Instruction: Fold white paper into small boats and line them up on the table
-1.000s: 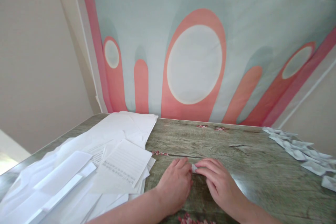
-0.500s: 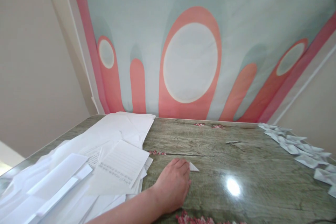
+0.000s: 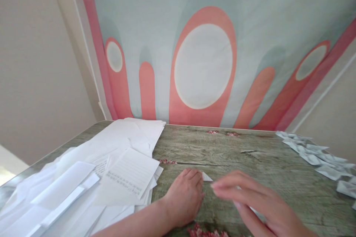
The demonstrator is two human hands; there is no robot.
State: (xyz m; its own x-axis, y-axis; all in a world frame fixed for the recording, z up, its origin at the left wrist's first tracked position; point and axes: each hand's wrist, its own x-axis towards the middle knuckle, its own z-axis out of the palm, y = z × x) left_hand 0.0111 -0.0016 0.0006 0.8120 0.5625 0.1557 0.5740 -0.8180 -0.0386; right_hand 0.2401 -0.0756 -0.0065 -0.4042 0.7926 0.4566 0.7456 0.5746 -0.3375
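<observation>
My left hand point(image 3: 187, 197) lies on the wood-patterned table with its fingers closed over a small piece of white paper point(image 3: 206, 177), whose pointed tip sticks out at the right of the fingertips. Most of that paper is hidden under the hand. Just to the right, my right hand point(image 3: 257, 200) hovers above the table, a little blurred, its fingers bent and the thumb apart from them. A bit of white shows below its fingers; what it is cannot be made out.
Loose and folded white papers point(image 3: 111, 137) cover the left side of the table point(image 3: 200, 148). Several folded white paper pieces point(image 3: 317, 155) line the right edge. Behind the table stands a wall covering point(image 3: 155, 14) with pink shapes.
My right hand has come into view from the lower right and is now near the paper tip. My left hand has stayed in place on the paper.
</observation>
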